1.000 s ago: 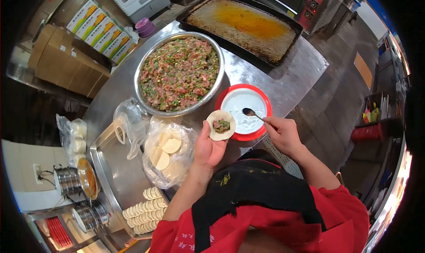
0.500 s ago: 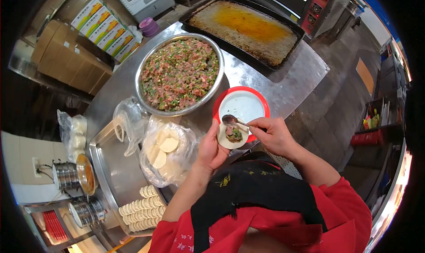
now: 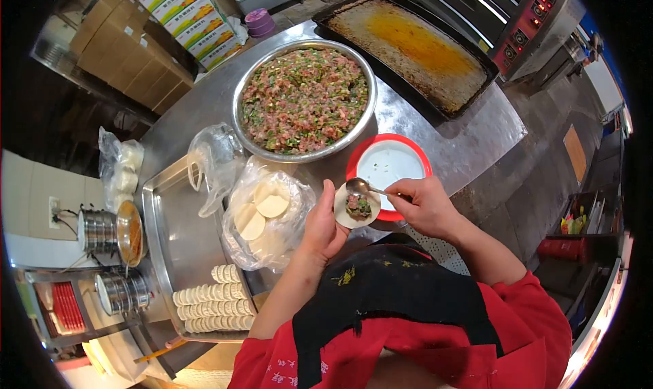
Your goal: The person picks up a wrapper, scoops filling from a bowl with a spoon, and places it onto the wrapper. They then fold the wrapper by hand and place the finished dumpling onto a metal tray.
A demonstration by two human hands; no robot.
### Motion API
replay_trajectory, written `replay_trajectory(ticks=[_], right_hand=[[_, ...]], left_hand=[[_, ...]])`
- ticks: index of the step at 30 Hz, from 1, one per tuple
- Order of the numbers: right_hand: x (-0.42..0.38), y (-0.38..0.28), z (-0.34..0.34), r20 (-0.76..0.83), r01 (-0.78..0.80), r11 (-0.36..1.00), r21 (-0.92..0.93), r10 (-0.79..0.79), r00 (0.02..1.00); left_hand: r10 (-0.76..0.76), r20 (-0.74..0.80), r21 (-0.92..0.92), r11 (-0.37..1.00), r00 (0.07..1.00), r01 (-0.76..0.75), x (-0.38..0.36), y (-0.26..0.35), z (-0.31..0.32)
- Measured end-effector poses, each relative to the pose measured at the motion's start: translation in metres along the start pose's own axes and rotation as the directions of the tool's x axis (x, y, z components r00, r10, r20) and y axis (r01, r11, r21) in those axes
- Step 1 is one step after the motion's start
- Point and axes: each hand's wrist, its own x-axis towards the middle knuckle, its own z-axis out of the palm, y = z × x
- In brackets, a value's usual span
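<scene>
A round dough wrapper (image 3: 341, 214) lies across the fingers of my left hand (image 3: 322, 227), whose thumb points up beside it. A lump of minced meat and green filling (image 3: 358, 206) sits in the middle of the wrapper. My right hand (image 3: 427, 206) grips the handle of a metal spoon (image 3: 356, 185), its bowl just above the filling. Behind the hands stands a white bowl with a red rim (image 3: 426, 166), with green bits inside. A large steel basin (image 3: 237, 110) is heaped with meat filling (image 3: 306, 100). More wrappers (image 3: 273, 202) lie in an open plastic bag (image 3: 299, 215).
Left of the bag, a metal tray (image 3: 180, 232) carries rows of shaped dumplings (image 3: 214, 309). A dark baking pan (image 3: 415, 49) with an orange-stained surface lies at the back right of the steel table (image 3: 469, 137). Cardboard boxes (image 3: 129, 55) are stacked at the back left.
The view has shifted, so the table things appear further right. The spoon remains over the wrapper, its bowl slightly turned and a little clearer of the filling. Both hands keep their hold.
</scene>
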Motion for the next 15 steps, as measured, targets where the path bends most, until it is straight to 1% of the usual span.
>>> replay_trajectory(ticks=[2,3,4,6,7,8,9,10,11,12,14,15], right_hand=[[0.0,0.006,-0.004,-0.001,-0.069,0.988,-0.142,0.07,0.998],[0.0,0.004,-0.009,-0.016,-0.103,0.984,-0.145,0.101,0.995],[0.0,0.005,-0.012,-0.015,-0.1,0.984,-0.146,0.099,0.995],[-0.001,0.005,-0.017,-0.087,-0.129,0.991,-0.026,0.126,0.988],[-0.002,0.002,-0.019,-0.035,-0.128,0.992,-0.008,0.128,0.991],[-0.001,0.001,-0.017,-0.037,-0.127,0.992,-0.009,0.127,0.991],[0.0,-0.001,-0.012,0.011,-0.103,0.994,-0.029,0.104,0.995],[0.0,-0.001,-0.007,0.057,-0.081,0.996,-0.047,0.084,0.995],[0.002,0.009,0.0,0.062,0.03,0.989,-0.141,-0.022,0.998],[0.002,0.009,0.005,0.055,0.029,0.989,-0.143,-0.021,0.998],[0.0,0.003,0.016,-0.034,0.133,0.964,-0.232,-0.144,0.989],[-0.001,-0.002,0.018,-0.025,0.13,0.96,-0.248,-0.141,0.99]], left_hand=[[0.002,-0.009,-0.016,1.0,1.0,-0.002,0.0,-0.001,-0.003],[0.002,-0.017,-0.031,1.0,1.0,-0.002,0.0,-0.001,-0.005],[0.005,-0.017,-0.031,1.0,1.0,-0.005,0.001,-0.001,-0.006],[0.001,-0.003,-0.158,0.987,1.0,-0.002,0.001,-0.001,-0.007],[0.001,-0.002,-0.159,0.987,1.0,-0.002,0.002,-0.001,-0.007],[0.022,0.057,-0.202,0.979,0.998,-0.01,0.003,-0.001,-0.006],[0.044,0.116,-0.246,0.969,0.992,-0.015,0.004,-0.001,-0.005],[0.041,0.119,-0.244,0.97,0.992,-0.011,0.004,-0.001,-0.004],[0.039,0.165,-0.296,0.955,0.985,0.012,0.005,-0.002,-0.003],[0.041,0.213,-0.347,0.937,0.976,0.036,0.007,-0.002,-0.001],[0.046,0.229,-0.35,0.936,0.972,0.038,0.007,-0.003,0.006],[0.05,0.24,-0.353,0.935,0.97,0.04,0.005,-0.003,0.009]])
